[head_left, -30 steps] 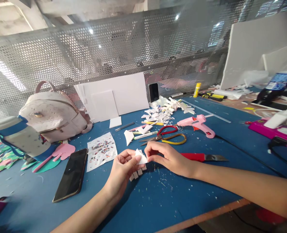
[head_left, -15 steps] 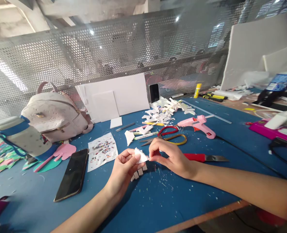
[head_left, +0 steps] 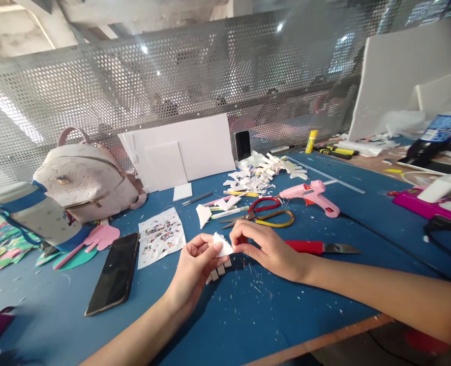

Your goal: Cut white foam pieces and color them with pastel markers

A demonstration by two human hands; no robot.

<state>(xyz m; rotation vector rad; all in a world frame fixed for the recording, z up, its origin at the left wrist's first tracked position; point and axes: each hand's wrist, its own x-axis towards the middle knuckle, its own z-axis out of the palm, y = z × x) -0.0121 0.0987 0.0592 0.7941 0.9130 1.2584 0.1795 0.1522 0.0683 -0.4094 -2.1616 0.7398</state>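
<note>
A small white foam piece (head_left: 222, 245) is pinched between the thumb and fingers of my left hand (head_left: 194, 262), just above the table. My right hand (head_left: 265, 249) has its thumb and forefinger closed together at the right-hand corner of that piece. Several small white blocks (head_left: 217, 273) lie partly hidden under my left hand. Scissors with red and yellow handles (head_left: 274, 218) lie beyond my right hand, and a red-handled utility knife (head_left: 309, 247) lies behind my right wrist.
A pink glue gun (head_left: 311, 195) with a black cord lies on the blue table (head_left: 248, 325). White scraps (head_left: 263, 173) are heaped at the back. To the left are a black phone (head_left: 113, 274), a speckled sheet (head_left: 160, 236), a tumbler (head_left: 38, 216) and a backpack (head_left: 88, 178).
My right fingertips have shifted slightly left, onto the corner of the white foam piece. My left hand stays nearly where it was, still holding the piece.
</note>
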